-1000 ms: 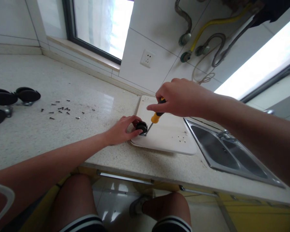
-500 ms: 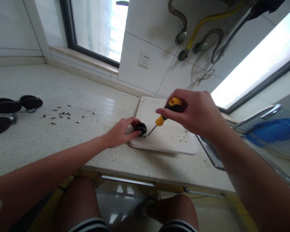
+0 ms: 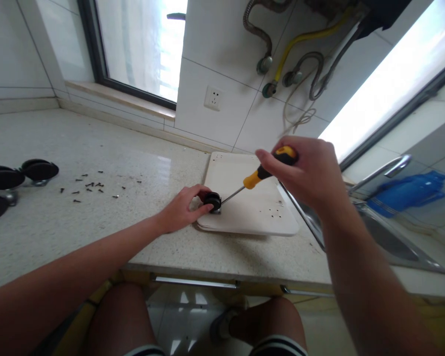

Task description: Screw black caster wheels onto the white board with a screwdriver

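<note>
My left hand [image 3: 185,210] pinches a black caster wheel [image 3: 212,200] between thumb and fingers, at the near left corner of a white board [image 3: 241,178]. My right hand [image 3: 300,165] is closed around the yellow and black handle of a screwdriver [image 3: 257,177]. Its shaft slants down to the left, and the tip is at the caster's right side, by its metal plate. Whether the tip sits in a screw is too small to tell. Small holes show in the board's other corners.
Several loose screws [image 3: 90,185] lie scattered on the speckled countertop [image 3: 148,163]. More black casters [image 3: 40,169] rest at the far left. To the right are a metal sink [image 3: 385,237], a faucet [image 3: 393,168] and a blue item [image 3: 408,193]. A socket [image 3: 213,98] is on the wall.
My right hand has moved right with the screwdriver, which now leans lower, its tip brought left against the caster's side. My left hand still holds the caster. The view has shifted slightly.
</note>
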The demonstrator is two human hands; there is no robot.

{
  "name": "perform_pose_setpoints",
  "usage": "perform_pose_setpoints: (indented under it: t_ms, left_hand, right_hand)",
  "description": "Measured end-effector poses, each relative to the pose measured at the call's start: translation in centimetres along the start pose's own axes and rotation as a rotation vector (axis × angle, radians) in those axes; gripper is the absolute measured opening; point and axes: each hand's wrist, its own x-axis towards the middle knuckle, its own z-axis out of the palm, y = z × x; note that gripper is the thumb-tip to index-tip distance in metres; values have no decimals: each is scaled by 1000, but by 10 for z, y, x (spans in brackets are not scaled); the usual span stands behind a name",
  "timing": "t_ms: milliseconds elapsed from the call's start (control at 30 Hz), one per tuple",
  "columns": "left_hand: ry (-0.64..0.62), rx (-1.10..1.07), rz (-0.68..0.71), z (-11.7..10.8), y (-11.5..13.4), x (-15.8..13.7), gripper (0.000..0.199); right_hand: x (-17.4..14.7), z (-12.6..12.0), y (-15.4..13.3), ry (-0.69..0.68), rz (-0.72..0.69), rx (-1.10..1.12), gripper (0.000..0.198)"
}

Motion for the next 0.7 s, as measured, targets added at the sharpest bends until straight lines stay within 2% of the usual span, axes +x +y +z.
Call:
perform_pose_setpoints:
  t_ms: [67, 133, 167, 200, 300, 400, 567, 700]
  left_hand:
    - [3, -7, 4, 0, 0, 0, 35]
    - [4, -9, 7, 1, -1, -1, 35]
    - [5, -9, 6, 1, -1, -1, 36]
    - [6, -9, 3, 1, -2, -2, 37]
    - [7, -6, -10, 2, -3, -3, 39]
    - [4, -8, -18, 2, -4, -4, 39]
    - [4, -9, -21, 2, -3, -4, 39]
    - [1, -3, -25, 2, -2, -4, 38]
  right_hand:
    - [-38, 19, 23, 309, 128, 178, 39]
    - [-85, 48, 39, 690, 289, 415, 35]
    - [-111, 65, 44, 788, 352, 480, 36]
    - [-136, 81, 47, 821, 395, 523, 39]
    - [-199, 118, 46, 791, 509, 632, 44]
    - [-232, 135, 45, 718, 617, 713, 47]
    - [-238, 142, 54, 647, 691, 840, 50]
    - [-236, 141, 56, 619, 728, 860, 50]
